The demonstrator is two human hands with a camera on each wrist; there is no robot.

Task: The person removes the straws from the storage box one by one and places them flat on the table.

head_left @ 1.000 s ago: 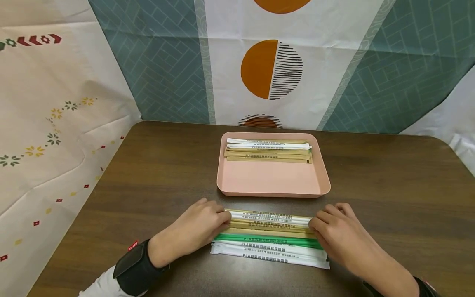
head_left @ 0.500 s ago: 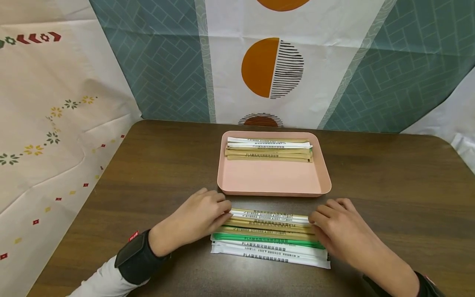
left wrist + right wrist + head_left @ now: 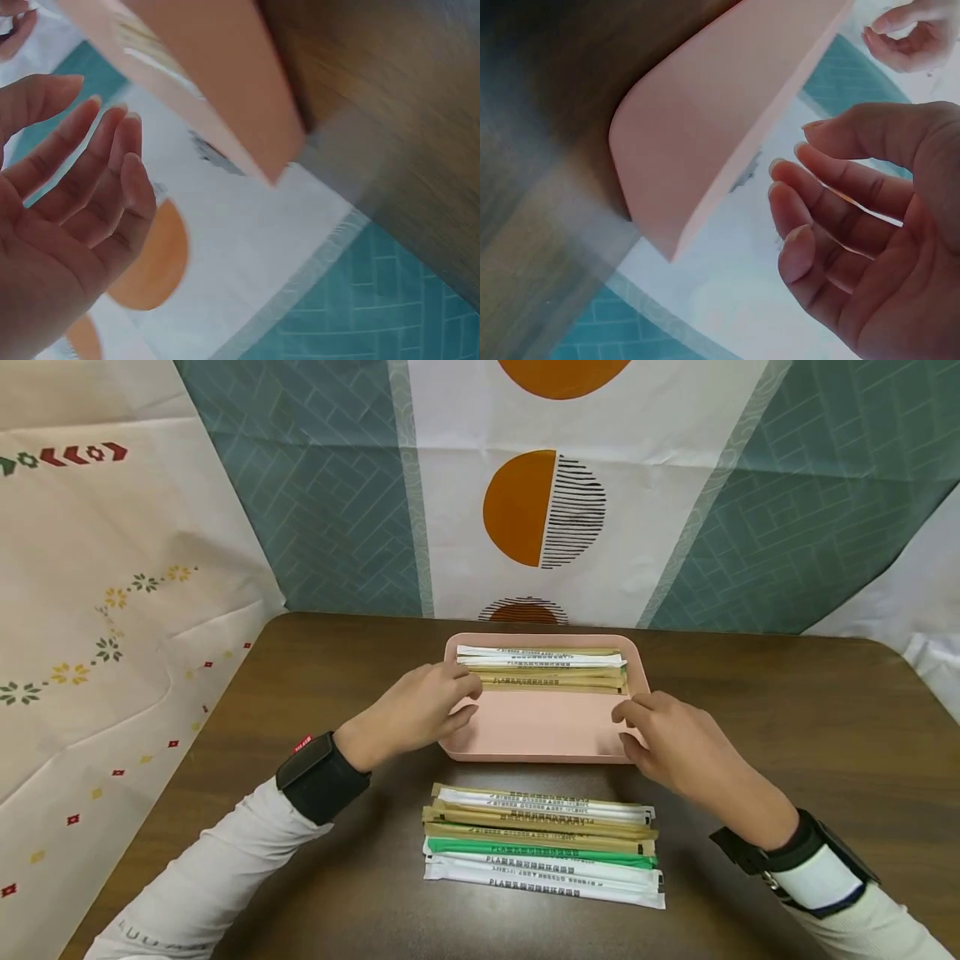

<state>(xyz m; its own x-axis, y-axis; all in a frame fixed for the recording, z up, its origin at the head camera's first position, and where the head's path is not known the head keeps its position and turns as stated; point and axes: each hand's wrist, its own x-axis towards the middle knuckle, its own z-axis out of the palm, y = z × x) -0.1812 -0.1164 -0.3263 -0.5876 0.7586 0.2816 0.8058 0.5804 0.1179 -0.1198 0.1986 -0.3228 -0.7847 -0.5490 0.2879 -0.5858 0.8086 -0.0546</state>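
My left hand (image 3: 420,706) hovers over the left side of a pink tray (image 3: 547,731), fingers loosely bent with nothing between them. Over the tray's right side is my right hand (image 3: 675,743), its thumb and fingers parted and holding nothing. Both wrist views show bare, relaxed fingers beside the tray's wall (image 3: 225,82). Inside the tray, along its far side, lie several paper-wrapped straws (image 3: 540,668), white and tan. Nearer to me on the table, a row of wrapped straws (image 3: 540,847) in tan, white and green lies side by side.
The brown wooden table (image 3: 300,677) carries the tray and the straw row. A patterned cloth (image 3: 337,527) hangs behind the table's far edge. On the left, a white flowered cloth (image 3: 135,652) runs along the table's side.
Both hands have left the ends of the straw row and moved forward, away from me, to over the tray. The row stays on the table, its ends now uncovered.
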